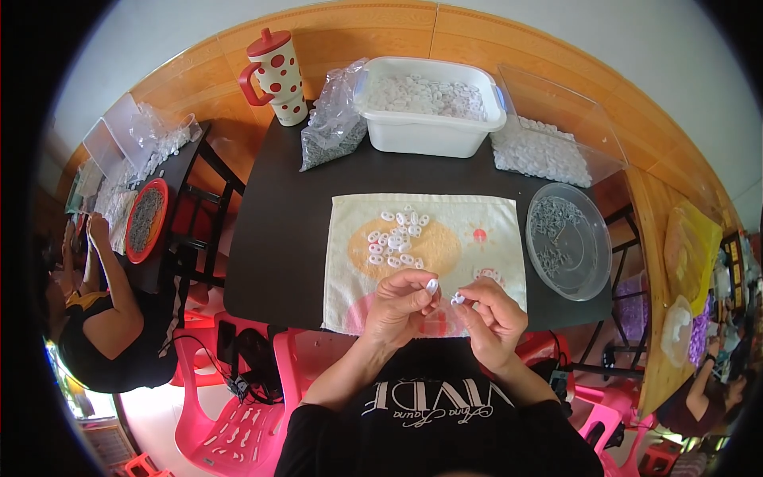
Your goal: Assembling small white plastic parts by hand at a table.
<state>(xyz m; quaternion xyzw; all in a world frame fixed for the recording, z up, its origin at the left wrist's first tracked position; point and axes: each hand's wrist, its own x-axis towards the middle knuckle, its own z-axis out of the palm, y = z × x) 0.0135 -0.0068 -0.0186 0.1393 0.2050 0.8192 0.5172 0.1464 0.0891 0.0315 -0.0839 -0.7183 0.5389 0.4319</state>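
Pinched between the thumb and fingers of my left hand [397,306] is a small white oval plastic piece [431,286]. Close beside it, the fingertips of my right hand [494,314] close on a smaller white-and-grey piece [458,300], too tiny to make out fully. Both hands hover over the near edge of a cream towel [497,219] with orange and pink prints. A loose cluster of white oval pieces with holes [396,240] lies on the towel, just beyond my left hand. To the right of the towel, a clear round dish [592,262] holds many small grey metal parts [552,226].
Along the dark table's [270,238] back stand a red-dotted tumbler [282,79], a plastic bag of grey parts [332,131], a white tub [429,133] of white pieces and a clear box [548,151] of more. Another person [111,318] works at a left-hand table; pink chairs [238,433] stand below.
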